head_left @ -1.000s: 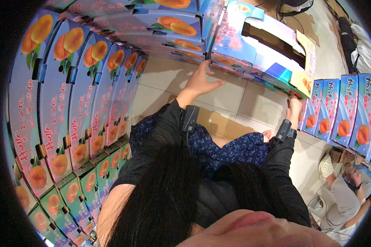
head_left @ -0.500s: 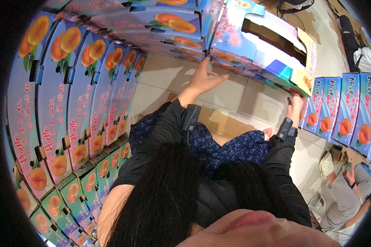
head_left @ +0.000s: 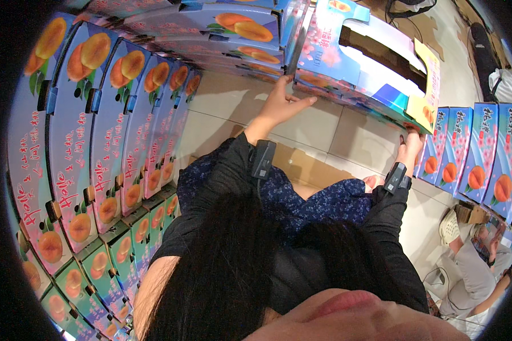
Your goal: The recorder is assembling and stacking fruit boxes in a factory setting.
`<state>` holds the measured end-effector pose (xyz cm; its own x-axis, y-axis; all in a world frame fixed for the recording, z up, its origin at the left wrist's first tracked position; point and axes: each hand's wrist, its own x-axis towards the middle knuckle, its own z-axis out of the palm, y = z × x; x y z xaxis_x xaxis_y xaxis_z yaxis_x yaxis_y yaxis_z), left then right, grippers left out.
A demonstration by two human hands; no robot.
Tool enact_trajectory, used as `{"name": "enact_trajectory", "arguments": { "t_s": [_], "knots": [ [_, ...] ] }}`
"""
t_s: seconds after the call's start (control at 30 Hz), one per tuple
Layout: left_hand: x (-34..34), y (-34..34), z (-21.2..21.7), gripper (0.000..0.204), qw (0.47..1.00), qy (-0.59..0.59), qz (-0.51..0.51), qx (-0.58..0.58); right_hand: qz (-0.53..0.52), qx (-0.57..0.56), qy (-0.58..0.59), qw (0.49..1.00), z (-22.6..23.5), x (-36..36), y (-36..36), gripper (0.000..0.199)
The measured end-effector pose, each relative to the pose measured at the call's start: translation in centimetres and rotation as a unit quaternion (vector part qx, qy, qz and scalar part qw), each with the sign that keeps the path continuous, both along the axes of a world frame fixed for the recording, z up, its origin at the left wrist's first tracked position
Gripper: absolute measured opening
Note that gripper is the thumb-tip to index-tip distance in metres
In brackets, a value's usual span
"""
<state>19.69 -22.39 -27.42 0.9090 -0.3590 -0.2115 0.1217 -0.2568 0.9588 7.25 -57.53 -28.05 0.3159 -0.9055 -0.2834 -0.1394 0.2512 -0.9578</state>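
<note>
A long cardboard carton (head_left: 375, 79), blue and pink with fruit pictures and a wide slot in its top, stands in front of me at the upper right. My left hand (head_left: 281, 107) is at its near left corner, fingers stretched out and thumb apart, with the fingertips reaching the narrow gap beside the stacked cartons (head_left: 242, 31). At the near right corner, below the yellow end flap (head_left: 424, 85), my right hand (head_left: 411, 146) grips the carton's lower edge; some of its fingers are hidden.
Tall rows of upright purple peach cartons (head_left: 105, 131) rise at my left above green ones (head_left: 91, 273). Several blue cartons (head_left: 475, 153) stand at the right. Flat brown cardboard (head_left: 307, 167) lies by my lap on the tiled floor (head_left: 227, 102). Another person (head_left: 472, 273) sits at lower right.
The carton has shifted slightly to the right, and the gap between it and the stacked cartons is a little wider. My right hand moved right with it. The other person's hand has moved.
</note>
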Motion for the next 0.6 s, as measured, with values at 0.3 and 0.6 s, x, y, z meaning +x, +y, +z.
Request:
{"name": "enact_trajectory", "arguments": {
  "t_s": [0.3,0.6],
  "knots": [
    [0.2,0.1,0.4,0.09,0.998,0.025,-0.038,-0.031,0.005,-0.015,0.058,0.998,0.1,0.1,0.4,0.053],
    [0.0,0.2,0.9,0.097,0.998,0.025,-0.06,-0.001,0.035,-0.056,0.069,0.995,-1.1,0.4,-0.5,0.056]
  ]
}}
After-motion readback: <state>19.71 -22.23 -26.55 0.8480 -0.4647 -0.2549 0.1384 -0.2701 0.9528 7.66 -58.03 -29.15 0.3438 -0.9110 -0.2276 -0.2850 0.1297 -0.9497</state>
